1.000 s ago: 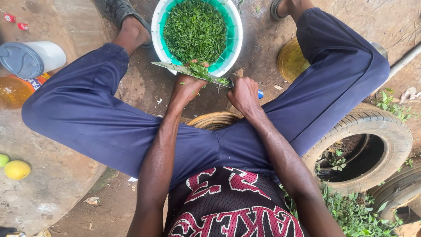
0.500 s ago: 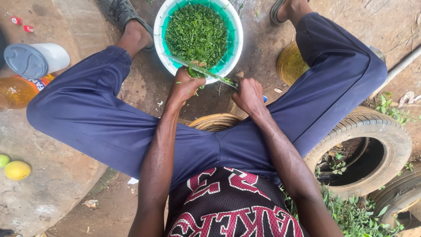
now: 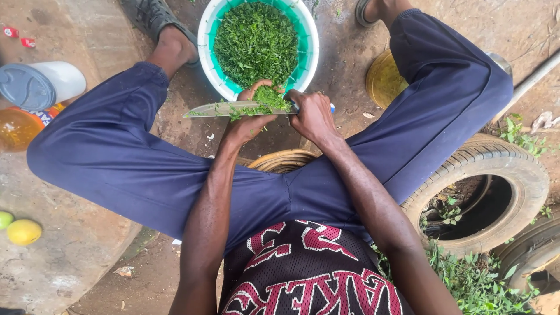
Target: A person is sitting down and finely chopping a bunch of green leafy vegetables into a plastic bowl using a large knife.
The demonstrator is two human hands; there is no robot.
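Note:
I sit with my legs spread around a white bowl with a teal inside on the ground; it is heaped with finely cut green leaves. My left hand grips a tight bunch of greens at the bowl's near rim. My right hand holds the handle of a long knife, whose blade lies level and points left across the bunch, with green bits stuck to it.
A white plastic jar with a grey-blue lid lies at the left above an orange container. Two yellow-green fruits rest on the concrete slab. A yellow dish sits right of the bowl. An old tyre lies at the right.
The knife blade has swung from a slant to level, pointing left. My left hand has moved up to the bowl's rim with the bunch of greens.

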